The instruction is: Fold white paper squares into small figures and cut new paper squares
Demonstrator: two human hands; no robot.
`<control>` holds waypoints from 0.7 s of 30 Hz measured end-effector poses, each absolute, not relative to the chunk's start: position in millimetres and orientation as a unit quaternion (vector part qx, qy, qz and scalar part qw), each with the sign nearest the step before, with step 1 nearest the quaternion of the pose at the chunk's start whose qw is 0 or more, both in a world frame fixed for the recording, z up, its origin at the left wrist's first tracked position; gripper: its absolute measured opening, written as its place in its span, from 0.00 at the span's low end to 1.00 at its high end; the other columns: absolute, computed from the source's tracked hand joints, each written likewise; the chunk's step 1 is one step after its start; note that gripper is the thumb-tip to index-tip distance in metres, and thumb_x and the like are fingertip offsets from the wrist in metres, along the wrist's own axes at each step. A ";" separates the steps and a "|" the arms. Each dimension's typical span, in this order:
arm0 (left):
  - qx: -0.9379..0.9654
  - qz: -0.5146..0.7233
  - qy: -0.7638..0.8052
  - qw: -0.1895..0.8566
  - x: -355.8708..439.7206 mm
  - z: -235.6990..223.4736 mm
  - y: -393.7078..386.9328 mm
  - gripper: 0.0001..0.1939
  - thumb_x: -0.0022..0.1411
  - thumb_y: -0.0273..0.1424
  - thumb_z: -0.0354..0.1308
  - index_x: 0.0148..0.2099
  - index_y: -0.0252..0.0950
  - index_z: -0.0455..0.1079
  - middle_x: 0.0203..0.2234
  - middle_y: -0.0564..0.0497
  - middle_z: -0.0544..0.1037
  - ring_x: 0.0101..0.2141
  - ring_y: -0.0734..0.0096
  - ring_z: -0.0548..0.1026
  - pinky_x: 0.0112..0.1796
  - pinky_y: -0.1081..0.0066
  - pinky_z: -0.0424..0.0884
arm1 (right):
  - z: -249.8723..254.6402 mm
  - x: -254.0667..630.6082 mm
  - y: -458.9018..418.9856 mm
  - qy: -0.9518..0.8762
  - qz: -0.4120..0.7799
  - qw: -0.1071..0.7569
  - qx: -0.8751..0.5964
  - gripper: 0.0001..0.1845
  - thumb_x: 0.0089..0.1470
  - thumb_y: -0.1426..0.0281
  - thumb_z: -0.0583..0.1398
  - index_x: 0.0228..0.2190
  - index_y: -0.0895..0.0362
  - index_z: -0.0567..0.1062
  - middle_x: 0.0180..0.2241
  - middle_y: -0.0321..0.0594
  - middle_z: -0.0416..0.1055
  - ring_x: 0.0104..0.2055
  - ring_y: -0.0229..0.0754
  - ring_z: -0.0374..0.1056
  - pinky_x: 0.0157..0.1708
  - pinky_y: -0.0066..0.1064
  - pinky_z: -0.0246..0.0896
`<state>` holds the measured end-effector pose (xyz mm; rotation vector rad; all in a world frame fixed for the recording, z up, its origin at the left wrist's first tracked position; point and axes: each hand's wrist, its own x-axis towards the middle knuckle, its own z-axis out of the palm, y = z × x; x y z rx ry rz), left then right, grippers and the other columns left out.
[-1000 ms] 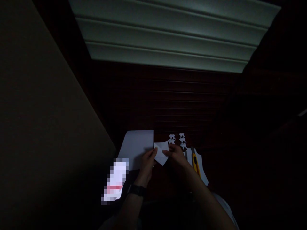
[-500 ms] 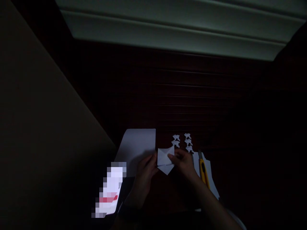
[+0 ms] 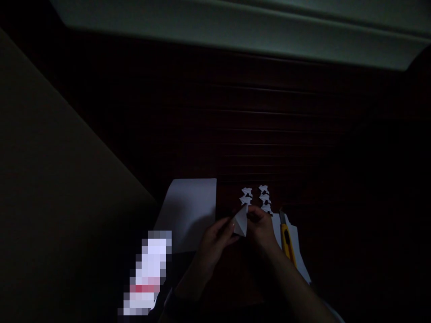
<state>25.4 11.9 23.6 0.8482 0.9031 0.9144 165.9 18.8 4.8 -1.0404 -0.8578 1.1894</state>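
Both hands hold a small white piece of folded paper (image 3: 241,221) above the dark table. My left hand (image 3: 217,235) is closed on its left edge, thumb along the near face. At the right edge, my right hand (image 3: 261,228) is closed too, with most of its fingertips hidden behind the paper. The piece is tilted, so it shows as a narrow creased triangle. Just beyond lie small folded paper figures in two columns, a left one (image 3: 246,197) and a right one (image 3: 264,198).
White paper sheets (image 3: 188,202) lie to the left. A yellow utility knife (image 3: 287,242) rests on more paper (image 3: 301,246) at the right, its blade tip showing. A lit, pixelated screen (image 3: 150,269) is at lower left. The dim room has a slatted dark surface beyond.
The folded paper has turned from facing me flat to standing tilted and narrow. My left hand has moved right, closer to my right hand. The view has shifted slightly.
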 end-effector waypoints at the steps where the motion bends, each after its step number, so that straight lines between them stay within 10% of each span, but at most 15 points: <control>1: 0.391 0.414 0.410 0.713 26.2 22.8 12.2 0.19 0.54 0.39 0.61 0.45 0.32 0.73 0.42 0.42 0.76 0.43 0.56 0.74 0.43 0.60 0.74 | 3.8 164.8 19.2 -0.369 0.523 0.621 -0.453 0.08 0.41 0.72 0.66 0.28 0.55 0.75 0.30 0.37 0.76 0.31 0.42 0.71 0.31 0.30 0.65; 9: 0.399 0.406 0.458 0.683 22.0 15.0 10.3 0.21 0.56 0.43 0.57 0.45 0.32 0.72 0.39 0.43 0.77 0.35 0.59 0.77 0.33 0.62 0.77 | 3.6 157.2 17.6 -0.375 0.515 0.630 -0.444 0.21 0.43 0.72 0.65 0.41 0.51 0.68 0.31 0.34 0.73 0.28 0.38 0.68 0.27 0.27 0.62; 21: 0.457 0.456 0.493 0.584 17.0 8.1 11.4 0.18 0.54 0.42 0.58 0.41 0.35 0.76 0.35 0.46 0.79 0.36 0.59 0.76 0.31 0.67 0.76 | 7.6 156.4 7.8 -0.461 0.446 0.526 -0.559 0.15 0.52 0.57 0.59 0.27 0.57 0.74 0.25 0.37 0.70 0.28 0.40 0.64 0.27 0.28 0.58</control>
